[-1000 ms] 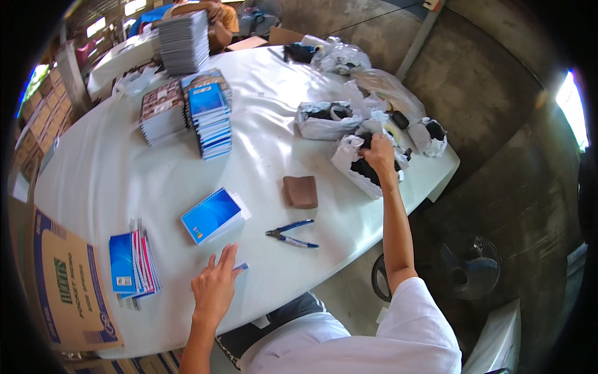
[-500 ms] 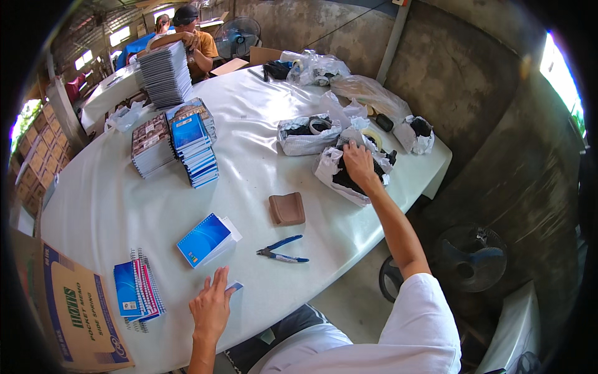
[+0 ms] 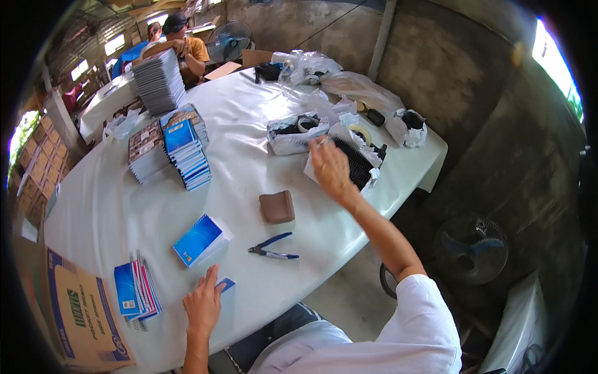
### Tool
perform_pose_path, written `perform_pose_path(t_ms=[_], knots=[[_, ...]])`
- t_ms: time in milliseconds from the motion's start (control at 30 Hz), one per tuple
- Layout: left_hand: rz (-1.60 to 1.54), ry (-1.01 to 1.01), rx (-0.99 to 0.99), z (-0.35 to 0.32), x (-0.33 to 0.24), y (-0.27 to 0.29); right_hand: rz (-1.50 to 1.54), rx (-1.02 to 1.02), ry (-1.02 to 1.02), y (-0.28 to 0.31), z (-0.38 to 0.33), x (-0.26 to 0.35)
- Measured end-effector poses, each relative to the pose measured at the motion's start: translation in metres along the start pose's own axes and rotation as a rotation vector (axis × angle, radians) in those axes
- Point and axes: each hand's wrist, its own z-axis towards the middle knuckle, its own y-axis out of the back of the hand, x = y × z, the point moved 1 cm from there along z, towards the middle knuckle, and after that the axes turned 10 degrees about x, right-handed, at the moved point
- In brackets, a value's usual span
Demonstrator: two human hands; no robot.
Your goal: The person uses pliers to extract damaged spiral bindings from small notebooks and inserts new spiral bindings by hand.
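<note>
My left hand lies on the table with fingers stretched out, over a small blue-covered piece that is mostly hidden beneath it. My right hand, a little blurred, is at the left side of a white paper-wrapped box of black spiral binding coils. Its fingers are drawn together; what they pinch, if anything, is too small to make out. Beyond my left hand rests a small stack of blue pocket notebooks. Blue-handled cutting pliers and a brown curved block lie between my hands.
Spiral-bound pocket notebooks lie at left beside a cardboard carton. Farther back are blue notebook stacks and a tall grey pile. Another coil box and plastic bags stand behind. A person sits across the table.
My right hand has drawn back from inside the coil box toward its left side, uncovering the black coils. My left hand stays by the small blue piece. The view has shifted slightly.
</note>
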Motion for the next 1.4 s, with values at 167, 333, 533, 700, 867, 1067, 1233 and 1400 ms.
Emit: perform_pose_path(t_ms=[167, 333, 533, 700, 867, 1067, 1233, 1400], knots=[[-0.023, 0.012, 0.069, 0.003, -0.008, 0.008, 0.296, 0.426, -0.151, -0.063, -0.066, 0.051], [-0.006, -0.004, 0.032, 0.002, -0.005, 0.009, 0.275, 0.352, -0.170, -0.080, -0.078, 0.041], [0.015, -0.009, -0.013, 0.007, 0.000, 0.005, 0.453, 0.293, 0.033, -0.060, -0.064, 0.031], [0.046, -0.008, -0.047, 0.008, 0.000, 0.001, 0.419, 0.324, -0.085, -0.081, -0.074, 0.034], [0.038, 0.009, -0.019, 0.006, -0.003, 0.003, 0.312, 0.371, -0.045, -0.093, -0.065, 0.028], [-0.010, 0.043, 0.010, 0.007, -0.005, 0.006, 0.335, 0.409, -0.067, -0.091, -0.061, 0.022], [-0.017, 0.043, 0.040, 0.008, -0.005, 0.009, 0.278, 0.550, -0.068, -0.092, -0.053, 0.013], [-0.052, 0.010, 0.034, 0.009, -0.003, 0.013, 0.384, 0.314, -0.032, -0.056, -0.039, 0.022]])
